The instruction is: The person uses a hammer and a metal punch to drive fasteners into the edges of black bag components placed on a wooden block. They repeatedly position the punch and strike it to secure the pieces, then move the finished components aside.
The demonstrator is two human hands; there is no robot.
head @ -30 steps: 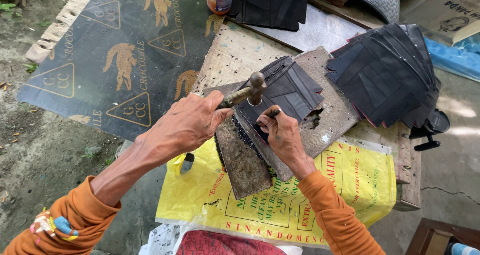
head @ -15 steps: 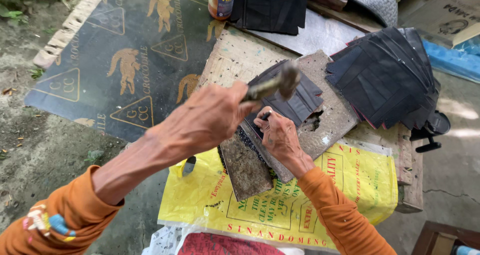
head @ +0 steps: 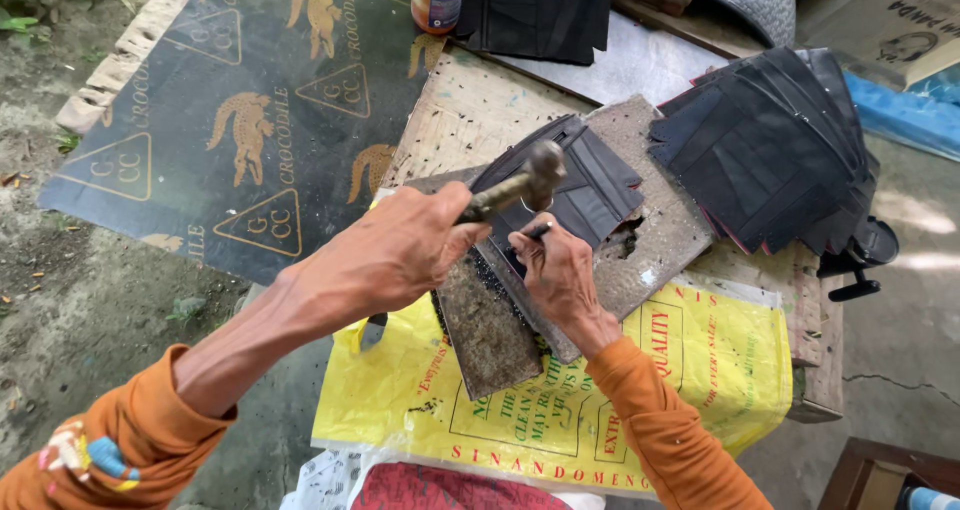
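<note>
In the head view, the left hand [head: 400,250] gripped a hammer [head: 520,185] raised above black sheets [head: 575,185] on the counter [head: 470,110], the right hand [head: 560,270] pinched a punch [head: 540,232] at 6 o'clock of the hammer head, blow unlanded.

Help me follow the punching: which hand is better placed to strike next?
Probably the left hand: it grips the hammer, raised above the punch that the right hand pins on black sheets.
</note>
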